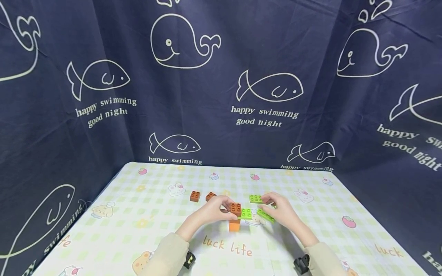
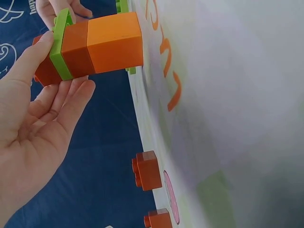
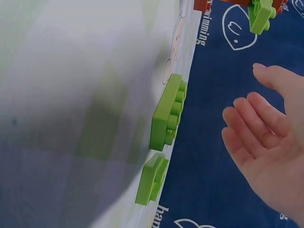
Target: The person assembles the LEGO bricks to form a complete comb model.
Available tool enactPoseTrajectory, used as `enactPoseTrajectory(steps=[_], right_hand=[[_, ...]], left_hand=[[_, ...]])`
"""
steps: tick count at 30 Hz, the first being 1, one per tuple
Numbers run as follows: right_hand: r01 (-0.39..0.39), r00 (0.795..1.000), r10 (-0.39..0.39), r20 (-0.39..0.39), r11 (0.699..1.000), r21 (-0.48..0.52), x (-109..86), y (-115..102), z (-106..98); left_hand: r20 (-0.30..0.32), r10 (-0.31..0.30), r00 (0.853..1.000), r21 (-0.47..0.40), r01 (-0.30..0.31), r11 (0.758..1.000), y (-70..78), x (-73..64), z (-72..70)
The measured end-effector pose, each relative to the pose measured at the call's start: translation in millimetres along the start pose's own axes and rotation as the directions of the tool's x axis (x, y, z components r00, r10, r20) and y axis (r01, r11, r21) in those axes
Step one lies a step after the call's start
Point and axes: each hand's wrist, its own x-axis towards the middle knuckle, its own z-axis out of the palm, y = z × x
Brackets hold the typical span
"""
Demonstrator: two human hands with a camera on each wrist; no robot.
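My left hand (image 1: 215,211) grips a small tower of toy building bricks near its top, thumb on one side and fingers on the other. From the top down, the tower has a brown brick (image 1: 235,208), a light green plate (image 1: 246,213) jutting out to the right, another brown brick (image 2: 77,49) and an orange brick (image 2: 116,42) at the bottom. To its right, my right hand (image 1: 283,211) hovers with fingers loosely bent and nothing between them in the right wrist view. Close by it lie two light green plates, a nearer one (image 1: 265,215) and a farther one (image 1: 255,198).
Two brown bricks, one farther left (image 1: 195,196) and one partly behind my left hand (image 1: 210,195), stand on the table. A checked, printed cloth (image 1: 165,222) covers the tabletop. Dark blue curtains (image 1: 214,126) with whale and fish drawings rise around its back and sides.
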Motion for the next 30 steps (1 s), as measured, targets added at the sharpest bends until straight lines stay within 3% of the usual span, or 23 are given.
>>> enactPoseTrajectory(steps=[4, 10, 30], right_hand=[[0.003, 0.999, -0.004, -0.048, 1.0, -0.021, 0.7, 3.8, -1.1], [-0.027, 0.998, 0.024, -0.061, 0.999, -0.047, 1.1, 9.7, -4.6], [-0.2, 0.977, 0.205, 0.057, 0.976, -0.086, -3.8, 20.5, -3.4]], left_hand=[[0.002, 0.0, 1.0, -0.004, 0.0, 1.0, 0.0, -0.1, -0.6], [0.005, 0.008, 1.0, 0.0, -0.008, 1.0, -0.5, 0.2, -0.9], [0.01, 0.03, 1.0, 0.009, -0.03, 1.0, -1.1, -0.6, -0.4]])
